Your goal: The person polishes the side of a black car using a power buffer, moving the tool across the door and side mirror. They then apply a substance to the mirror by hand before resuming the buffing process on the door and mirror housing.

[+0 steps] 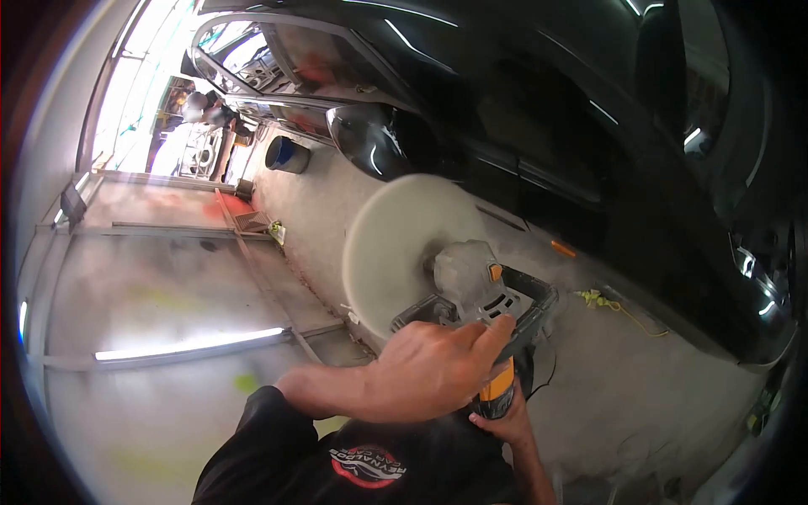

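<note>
A polisher with a grey head, yellow-and-black body and black loop handle [545,305] is in front of my chest. Its large round pale pad [383,252] faces left, its surface smeared as if spinning. My left hand [438,366] reaches over the loop handle, fingers curled on it near the vents, index finger stretched along the housing. Lower down, my right hand [509,419] wraps the rear grip, the palm side partly hidden. The glossy black car [539,118] is beyond the pad, and its side mirror [379,139] appears just above the pad's rim.
A dark bucket [287,155] stands on the concrete floor. Left is a paint-stained wall panel [168,286] with a lit tube [189,343]. A yellow-green cord [599,300] lies beneath the car. Farther back, a person [210,109] is near the bright opening.
</note>
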{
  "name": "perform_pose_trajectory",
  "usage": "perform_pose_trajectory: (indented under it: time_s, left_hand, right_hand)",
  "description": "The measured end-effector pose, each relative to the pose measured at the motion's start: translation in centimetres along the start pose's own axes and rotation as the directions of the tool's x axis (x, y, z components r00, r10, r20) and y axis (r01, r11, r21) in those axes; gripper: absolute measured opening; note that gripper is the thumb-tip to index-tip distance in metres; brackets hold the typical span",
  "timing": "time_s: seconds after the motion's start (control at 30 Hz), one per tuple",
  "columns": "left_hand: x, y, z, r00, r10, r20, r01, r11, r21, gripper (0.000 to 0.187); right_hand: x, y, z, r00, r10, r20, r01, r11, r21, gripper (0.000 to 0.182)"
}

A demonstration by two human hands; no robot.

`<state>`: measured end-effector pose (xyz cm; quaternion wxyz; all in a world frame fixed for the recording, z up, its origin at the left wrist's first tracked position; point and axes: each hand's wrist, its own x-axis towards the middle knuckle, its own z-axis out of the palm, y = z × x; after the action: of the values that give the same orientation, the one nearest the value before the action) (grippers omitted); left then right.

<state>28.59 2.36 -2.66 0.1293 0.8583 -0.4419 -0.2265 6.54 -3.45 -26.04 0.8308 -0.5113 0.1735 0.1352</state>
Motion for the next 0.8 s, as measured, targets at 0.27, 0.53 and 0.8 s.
perform_pose_trajectory:
  time_s: [0.27,0.53,0.8]
  left_hand:
    - [4.7,1.1,0.6,0.999,-0.010,-0.030,0.015,0.985,0.172,0.046]
    - [8.3,1.2,0.8,0.995,-0.091,0.036,0.078,0.959,0.272,0.043]
    - [11.1,1.6,0.7,0.976,-0.169,0.135,0.118,0.939,0.323,0.041]
  right_hand:
    - [1.6,-2.1,-1.4,0.963,0.255,0.086,-0.268,0.929,0.255,0.095]
    - [4.5,-0.8,-2.6,0.992,0.042,0.122,-0.068,0.972,0.223,0.098]
    - [5.9,-0.6,-3.8,0.971,0.110,0.210,-0.171,0.938,0.301,0.098]
